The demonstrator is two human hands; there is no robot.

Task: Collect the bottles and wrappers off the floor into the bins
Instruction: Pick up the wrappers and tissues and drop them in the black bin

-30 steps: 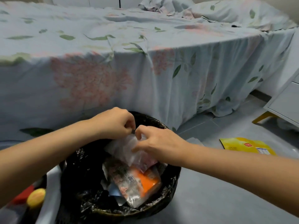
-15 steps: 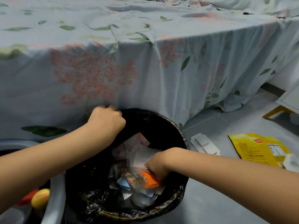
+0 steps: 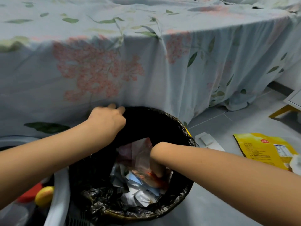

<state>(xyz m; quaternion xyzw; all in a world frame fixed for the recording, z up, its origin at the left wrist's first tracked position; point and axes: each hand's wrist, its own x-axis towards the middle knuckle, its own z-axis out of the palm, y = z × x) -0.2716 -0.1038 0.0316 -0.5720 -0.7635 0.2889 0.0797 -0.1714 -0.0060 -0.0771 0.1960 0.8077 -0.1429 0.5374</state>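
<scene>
Landmark: I place everything against the black-lined bin (image 3: 182, 198), which stands against the floral bedsheet (image 3: 146, 66).
Left of bin: a white bin (image 3: 60, 193) touches it; I see a yellow and a red item inside, both too cut off to name.
Left hand (image 3: 107, 119): at the bin's far-left rim, fingers curled over the liner edge. Half a second ago it sat on that same rim, so it has hardly moved.
Bin contents: crumpled wrappers (image 3: 138, 173), clear, white, blue and orange, piled in the bin's middle.
Right hand (image 3: 157, 168): sunk deeper into the bin than half a second ago, among the wrappers. The fingers are buried in them, so I cannot tell whether they grip anything or lie straight.
Right of bin: a white plastic piece (image 3: 206, 141) on the grey floor just beside the rim; its kind is unclear.
Farther right of bin: a flat yellow packet (image 3: 262, 149) on the floor, its far corner covered by something white at the frame edge.
</scene>
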